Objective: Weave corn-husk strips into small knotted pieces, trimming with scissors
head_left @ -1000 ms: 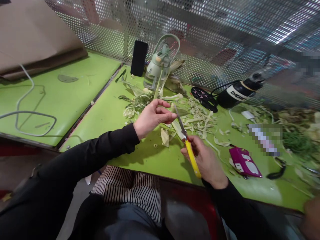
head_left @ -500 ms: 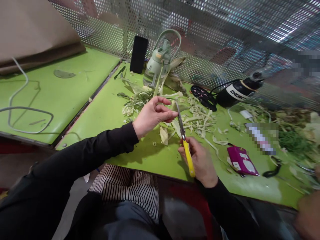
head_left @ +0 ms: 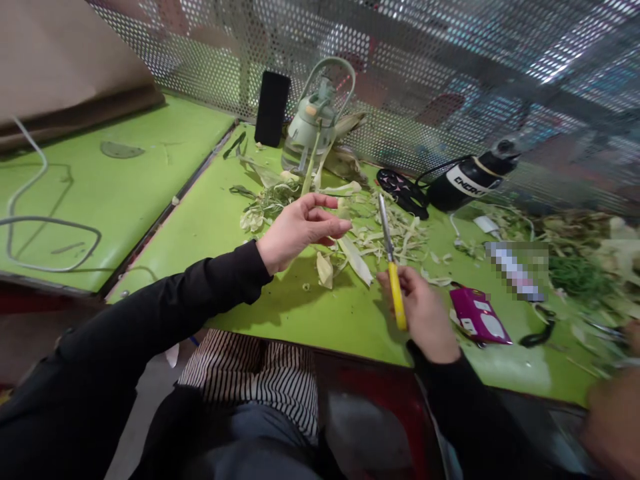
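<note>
My right hand [head_left: 425, 310] is closed around the yellow handle of a knife [head_left: 397, 293]. Its narrow metal blade points up and away, over the pale plant scraps [head_left: 407, 233]. To the left, my left hand [head_left: 305, 230] hovers over the table with thumb and index finger apart. A small pale bit shows by its fingertips; whether they touch it I cannot tell. Below that hand lie a pale leaf strip [head_left: 355, 259] and a short, yellowish leaf piece [head_left: 325, 270]. Stringy green and pale trimmings [head_left: 273, 200] are heaped just beyond my left hand.
On the green table [head_left: 300, 313] stand a handled water bottle [head_left: 305, 133] and a phone [head_left: 271, 109]. Rightward are a black bottle [head_left: 460, 183], a purple pouch [head_left: 480, 317] and a green plant heap [head_left: 575, 277]. Another person's blurred arm [head_left: 610, 417] enters at lower right. A perforated metal panel [head_left: 425, 73] runs behind.
My right hand has drawn the knife to the right, so its blade is now apart from my left fingertips. My left hand has barely moved. The view has shifted slightly.
</note>
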`<state>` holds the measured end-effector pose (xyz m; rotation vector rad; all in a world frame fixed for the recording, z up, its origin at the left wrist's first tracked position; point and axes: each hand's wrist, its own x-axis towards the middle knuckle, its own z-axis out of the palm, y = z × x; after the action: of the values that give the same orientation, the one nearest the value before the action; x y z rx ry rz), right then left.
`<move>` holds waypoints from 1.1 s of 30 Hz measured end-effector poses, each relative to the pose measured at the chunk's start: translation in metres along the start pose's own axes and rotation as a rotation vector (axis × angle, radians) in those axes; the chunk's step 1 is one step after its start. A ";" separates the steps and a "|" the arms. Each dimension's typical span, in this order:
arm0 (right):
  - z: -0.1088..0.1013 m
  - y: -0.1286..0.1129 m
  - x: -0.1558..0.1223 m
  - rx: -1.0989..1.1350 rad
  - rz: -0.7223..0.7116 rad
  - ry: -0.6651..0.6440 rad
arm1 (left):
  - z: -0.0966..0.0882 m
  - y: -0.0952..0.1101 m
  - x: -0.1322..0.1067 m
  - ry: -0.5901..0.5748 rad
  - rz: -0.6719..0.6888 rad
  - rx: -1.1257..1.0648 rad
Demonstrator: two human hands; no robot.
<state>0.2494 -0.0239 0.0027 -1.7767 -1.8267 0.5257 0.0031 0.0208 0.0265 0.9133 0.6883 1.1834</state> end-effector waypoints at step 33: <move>0.013 -0.055 0.039 0.371 -0.345 -0.130 | -0.001 -0.015 -0.006 -0.129 0.369 1.139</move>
<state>0.1980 0.0123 0.0304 -1.1791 -1.9187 0.7935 0.0074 0.0139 0.0132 2.1157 1.1407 0.9795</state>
